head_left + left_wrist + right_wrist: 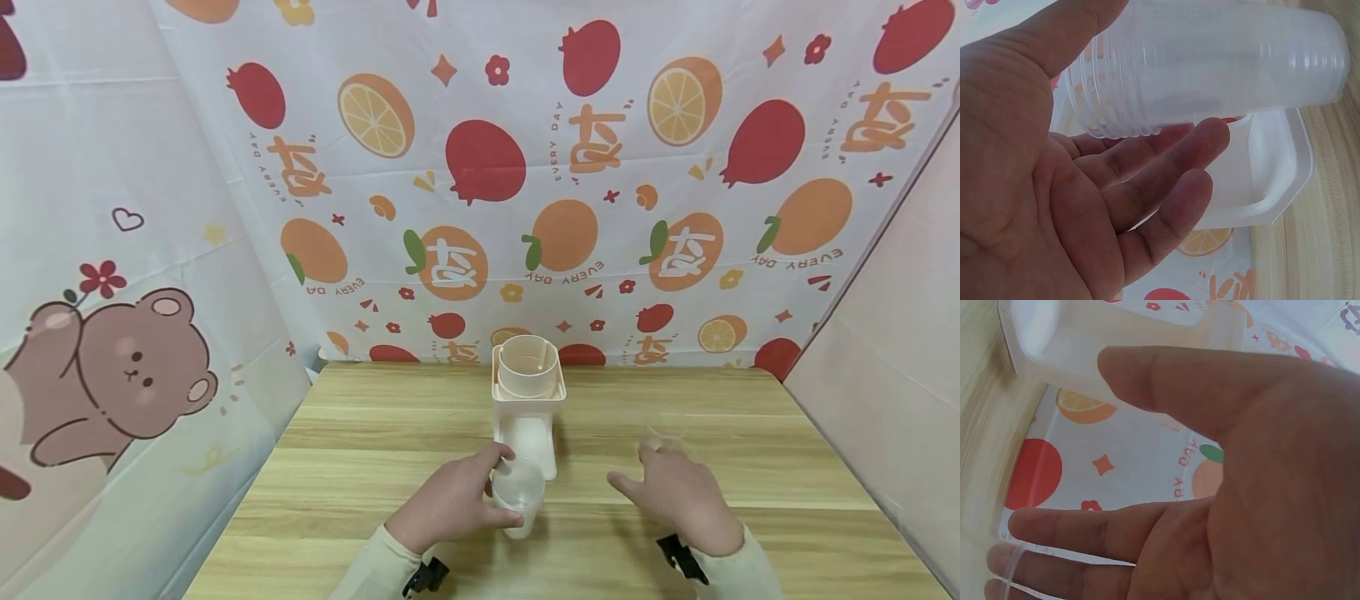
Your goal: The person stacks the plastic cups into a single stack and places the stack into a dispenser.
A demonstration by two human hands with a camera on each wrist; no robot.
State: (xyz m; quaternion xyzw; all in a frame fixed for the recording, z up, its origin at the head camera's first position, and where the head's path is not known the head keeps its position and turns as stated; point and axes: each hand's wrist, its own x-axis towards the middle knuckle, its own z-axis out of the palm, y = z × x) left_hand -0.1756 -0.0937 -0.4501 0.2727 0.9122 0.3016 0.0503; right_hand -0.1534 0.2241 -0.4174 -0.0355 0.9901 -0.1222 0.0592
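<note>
My left hand (461, 498) grips a stack of clear plastic cups (519, 485), thumb and index finger on either side near the rims. In the left wrist view the nested rims of the stack (1210, 59) lie beside the thumb, while the other fingers curl loosely below. Just behind the cups stands a white dispenser (525, 437) with a round cream container (528, 367) on top. To the right, my right hand (678, 492) hovers over the table with fingers spread. A thin clear plastic edge (1013, 565) shows at its lower fingertips; its full shape is hidden.
The wooden table (360, 454) meets a fruit-printed cloth (487, 167) hung behind it. A bear-printed cloth (142, 367) hangs on the left, and a pale sheet (892, 333) on the right.
</note>
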